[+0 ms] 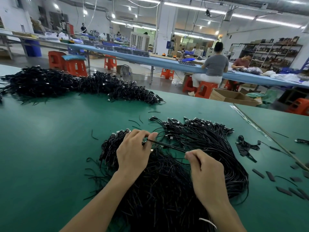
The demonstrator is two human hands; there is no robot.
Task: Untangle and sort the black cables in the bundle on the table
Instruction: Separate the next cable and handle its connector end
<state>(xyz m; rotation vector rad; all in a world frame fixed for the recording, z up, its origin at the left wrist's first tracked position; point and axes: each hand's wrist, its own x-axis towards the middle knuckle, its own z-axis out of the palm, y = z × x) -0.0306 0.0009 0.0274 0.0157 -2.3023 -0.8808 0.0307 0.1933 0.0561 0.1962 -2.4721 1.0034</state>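
A large bundle of black cables (209, 148) with metal plugs fans across the green table (50, 139) in front of me. My left hand (133, 153) pinches the plug end of one black cable (167, 145) between thumb and fingers, above the bundle's left part. My right hand (205, 169) pinches the same cable farther along, so it runs taut between both hands. A white tie (207, 222) wraps the bundle near my right forearm.
A long heap of more black cables (75, 84) lies at the table's far left. Loose black strips (270, 176) and a small coiled cable (247, 144) lie to the right. A table seam with tape (260, 129) runs diagonally there. People sit at a blue bench beyond.
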